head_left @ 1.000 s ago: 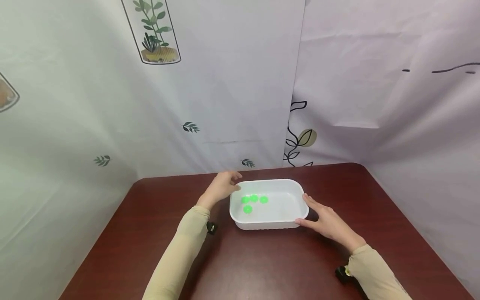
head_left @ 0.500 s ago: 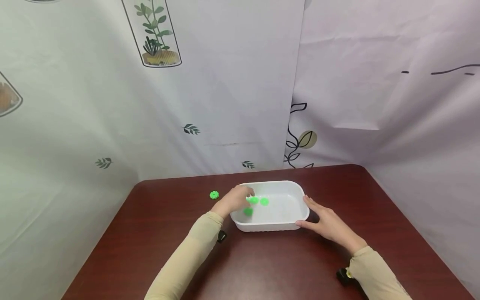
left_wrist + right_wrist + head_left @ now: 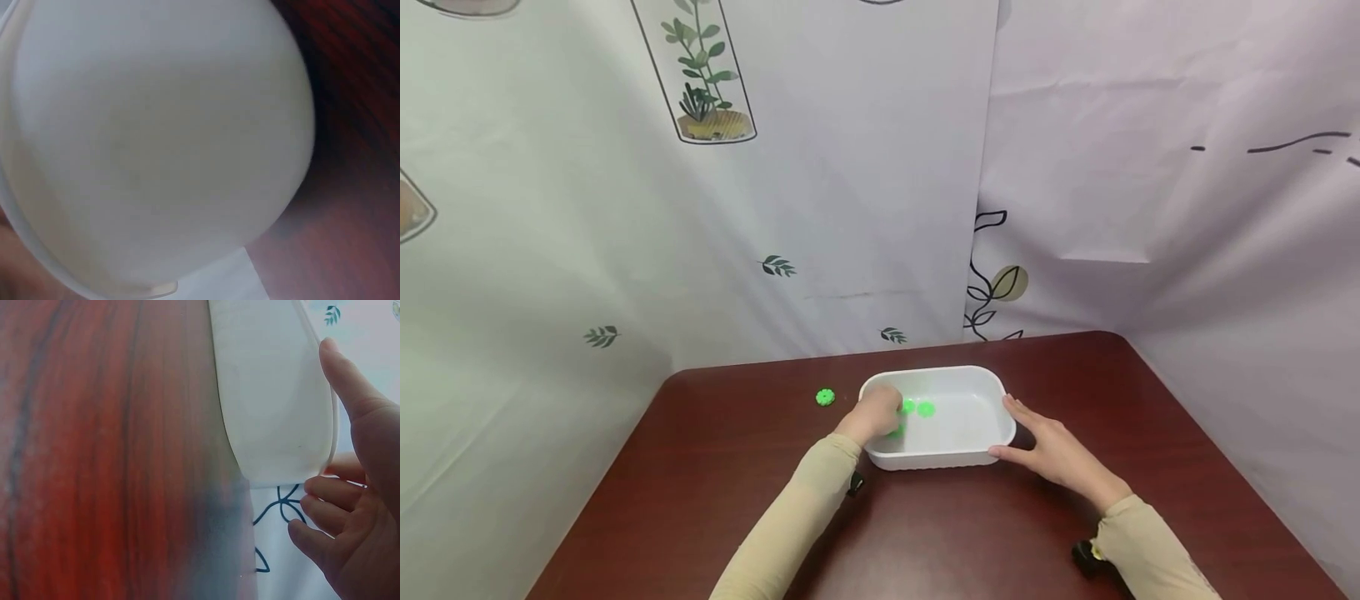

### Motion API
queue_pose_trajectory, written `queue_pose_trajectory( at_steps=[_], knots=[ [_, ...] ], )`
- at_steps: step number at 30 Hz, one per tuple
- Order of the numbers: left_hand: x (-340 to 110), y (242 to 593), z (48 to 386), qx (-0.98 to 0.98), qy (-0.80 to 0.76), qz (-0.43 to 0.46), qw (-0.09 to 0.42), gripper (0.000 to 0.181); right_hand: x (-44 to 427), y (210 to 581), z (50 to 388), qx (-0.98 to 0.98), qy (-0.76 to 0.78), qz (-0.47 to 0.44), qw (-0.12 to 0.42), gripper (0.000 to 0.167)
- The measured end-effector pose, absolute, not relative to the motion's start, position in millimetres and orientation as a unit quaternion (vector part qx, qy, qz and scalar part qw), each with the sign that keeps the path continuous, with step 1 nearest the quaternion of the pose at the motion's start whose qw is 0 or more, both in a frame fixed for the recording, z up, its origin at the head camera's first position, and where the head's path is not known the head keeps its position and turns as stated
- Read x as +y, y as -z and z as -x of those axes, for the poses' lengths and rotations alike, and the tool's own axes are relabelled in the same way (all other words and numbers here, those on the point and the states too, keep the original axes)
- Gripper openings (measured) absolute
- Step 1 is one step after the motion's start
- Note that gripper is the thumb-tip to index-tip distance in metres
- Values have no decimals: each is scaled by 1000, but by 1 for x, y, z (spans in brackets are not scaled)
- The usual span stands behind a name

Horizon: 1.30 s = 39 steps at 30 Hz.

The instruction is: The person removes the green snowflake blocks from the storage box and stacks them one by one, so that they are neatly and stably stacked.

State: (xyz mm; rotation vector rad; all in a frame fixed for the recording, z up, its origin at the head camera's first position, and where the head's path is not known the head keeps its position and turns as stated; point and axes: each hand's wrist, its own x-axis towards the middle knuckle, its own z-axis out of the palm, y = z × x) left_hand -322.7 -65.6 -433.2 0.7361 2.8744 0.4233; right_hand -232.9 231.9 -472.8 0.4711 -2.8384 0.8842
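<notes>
A white plastic container (image 3: 955, 429) stands on the table. Several green flower-shaped pieces (image 3: 927, 409) lie on its floor, toward the left end. My left hand (image 3: 880, 410) reaches over the left end into the container, down by these pieces; its fingertips are hidden. In the left wrist view, the outer wall of the container (image 3: 169, 144) fills most of the picture. My right hand (image 3: 1056, 450) holds the right end, thumb at the near corner and fingers at the far one. The right wrist view shows the right thumb (image 3: 350, 381) against the rim.
A single green flower-shaped piece (image 3: 825, 397) lies on the dark red wooden table (image 3: 925, 533), left of the container. A white printed cloth (image 3: 865, 200) hangs behind the table and along both sides.
My left hand has come from beyond the container's left rim, leaving a green piece visible on the table, and gone down into the container. The right hand has stayed at the right end.
</notes>
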Motion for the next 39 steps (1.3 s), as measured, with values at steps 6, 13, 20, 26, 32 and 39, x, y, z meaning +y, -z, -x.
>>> queue_pose_trajectory(
  at_steps=[6, 13, 20, 26, 32, 39],
  knots=[
    [-66, 436, 324, 953, -145, -254, 78, 14, 232, 471, 233, -941, -293, -156, 62, 102],
    [-68, 436, 326, 941, -165, -277, 104, 15, 232, 472, 233, -941, -294, -155, 59, 101],
    [-68, 439, 333, 933, -180, -289, 118, 18, 233, 471, 233, -941, -297, -153, 52, 102],
    [-62, 449, 338, 927, -204, -299, 92, 16, 233, 471, 232, -941, -298, -152, 53, 103],
    [-55, 459, 338, 920, -234, -307, 73, 13, 232, 470, 231, -940, -301, -151, 52, 102],
    [-53, 464, 339, 911, -248, -323, 57, 18, 232, 472, 233, -940, -300, -151, 53, 102]
  ],
)
